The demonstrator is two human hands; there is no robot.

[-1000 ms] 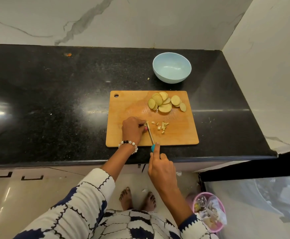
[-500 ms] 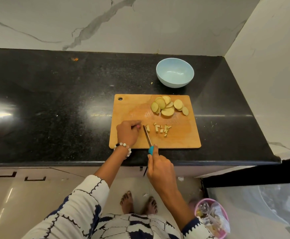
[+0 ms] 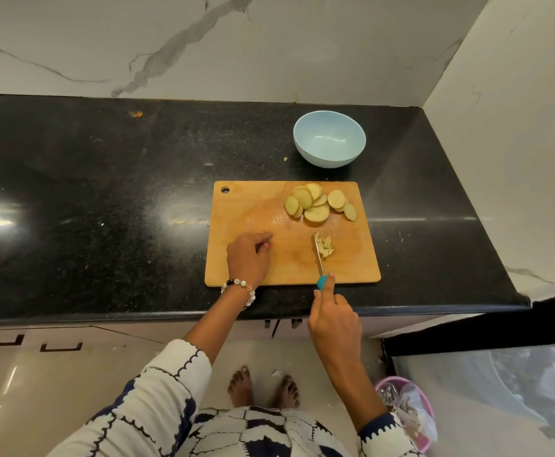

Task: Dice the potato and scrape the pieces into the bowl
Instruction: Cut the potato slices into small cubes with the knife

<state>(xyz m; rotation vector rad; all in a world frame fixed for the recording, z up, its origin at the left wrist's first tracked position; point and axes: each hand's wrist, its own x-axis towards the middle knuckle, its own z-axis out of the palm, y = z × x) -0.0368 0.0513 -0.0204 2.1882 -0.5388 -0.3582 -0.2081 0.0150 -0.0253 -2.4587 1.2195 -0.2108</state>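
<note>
A wooden cutting board (image 3: 253, 212) lies on the black counter. Several round potato slices (image 3: 315, 201) are heaped at its far right. A small pile of diced potato (image 3: 325, 247) sits right of the knife blade (image 3: 319, 255). My right hand (image 3: 334, 318) grips the knife by its teal handle, at the board's near edge. My left hand (image 3: 248, 258) rests on the board's left part, fingers curled, apart from the dice; whether it holds anything is unclear. The light blue bowl (image 3: 329, 140) stands empty beyond the board.
The black counter (image 3: 105, 199) ends at a marble wall behind and on the right. A small orange speck (image 3: 135, 114) lies far left. On the floor at lower right stands a pink bin (image 3: 411, 413) with scraps. My bare feet show below.
The knife has swept the scattered dice rightward into a tight pile. My left hand has pulled back to the left, away from the pieces.
</note>
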